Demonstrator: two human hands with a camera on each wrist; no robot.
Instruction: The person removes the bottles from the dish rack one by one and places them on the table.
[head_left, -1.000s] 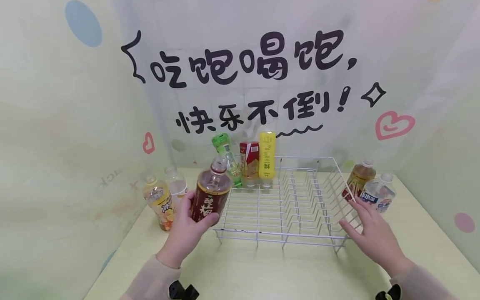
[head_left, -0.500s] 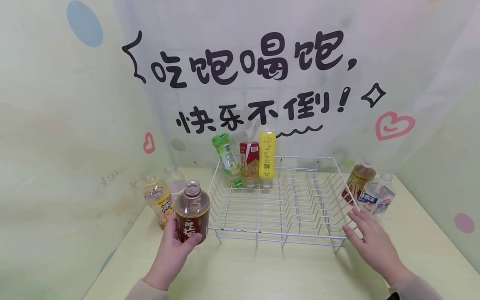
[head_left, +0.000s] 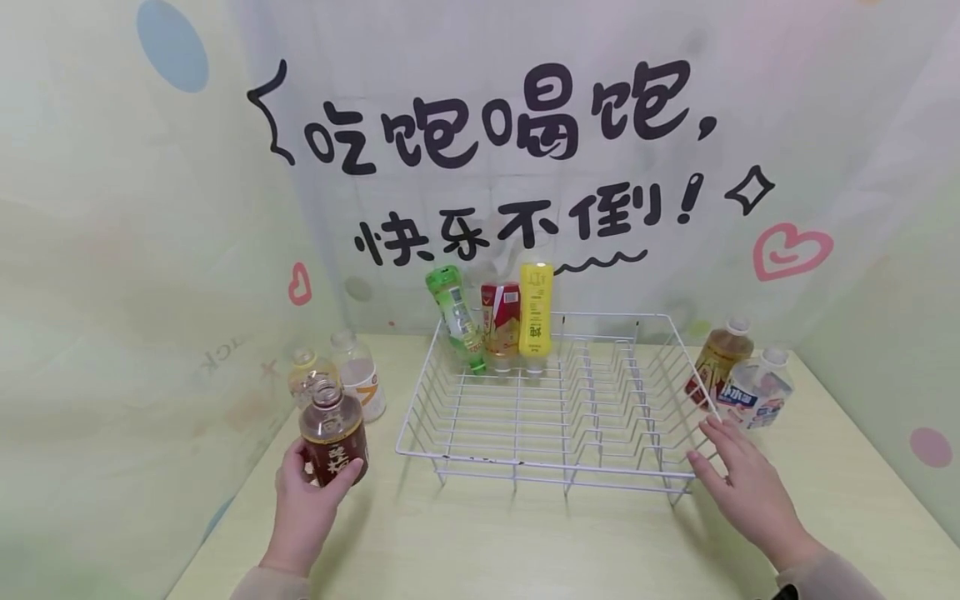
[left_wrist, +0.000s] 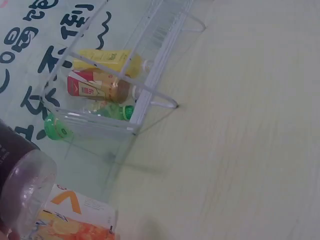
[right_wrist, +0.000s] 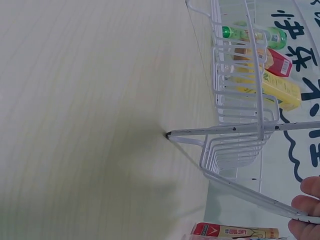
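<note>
My left hand (head_left: 303, 504) is curled around the dark bottle (head_left: 335, 437), fingers on the far side and thumb across the near face. The dark bottle is slightly tilted, neck up, with no cap visible, at the left of the table (head_left: 487, 550), well apart from the rack (head_left: 517, 463). Whether its base touches the table I cannot tell. My right hand (head_left: 750, 492) has its fingers extended on the rack's right rim near the front corner, thumb apart; it grips no bottle. Caution: the orange-label bottle (head_left: 315, 375) stands directly behind the dark bottle, with the white-label bottle (head_left: 362, 379) near; contact is not determinable. Pushing the dark bottle rearward could topple either. Releasing it while tilted could tip it over; if it contains liquid, which I cannot confirm, the uncapped neck could spill. Excess pressure from the right hand could shift the rack, dislodging the inverted green bottle (head_left: 456, 321), red-label bottle (head_left: 501, 321) and yellow bottle (head_left: 536, 312). The green bottle leans, so I judge it least stable. A rightward shift could also strike the blue-label bottle (head_left: 757, 392) beside the rack.
</note>
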